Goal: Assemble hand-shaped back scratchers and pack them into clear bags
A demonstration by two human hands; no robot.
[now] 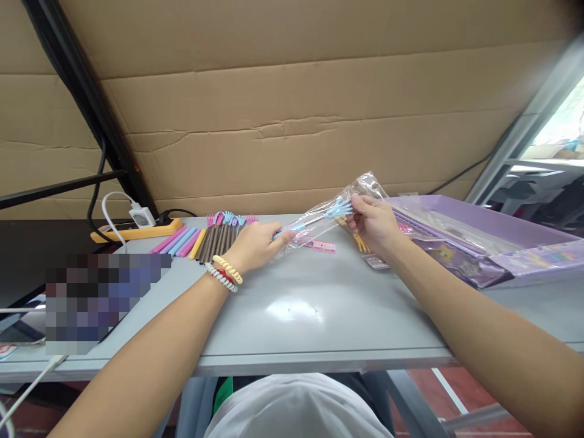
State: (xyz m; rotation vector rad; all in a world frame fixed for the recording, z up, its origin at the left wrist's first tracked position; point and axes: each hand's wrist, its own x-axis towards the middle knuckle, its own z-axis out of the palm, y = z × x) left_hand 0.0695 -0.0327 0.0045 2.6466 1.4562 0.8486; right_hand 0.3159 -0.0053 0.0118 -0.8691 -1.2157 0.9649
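Note:
A light-blue hand-shaped back scratcher [337,208] with a metal shaft lies inside a clear plastic bag [368,184], held slantwise above the table. My left hand [255,246] is closed around the handle end. At the scratching head, my right hand [371,222] pinches the bag with thumb and fingers. Below my right hand are yellow hand-shaped heads [362,243], partly hidden by it. Beneath the bag lies a small pink printed label [324,246]. Left of my left hand, several back scratcher pieces with dark shafts [219,240] lie in a row, beside coloured handles [177,241].
A purple box [469,222] holding plastic packaging stands at the right. On the left are an orange power strip [137,231] with a white charger [142,215], and a blurred-out flat device [104,298]. Brown cardboard [292,134] rises behind the grey table [328,316].

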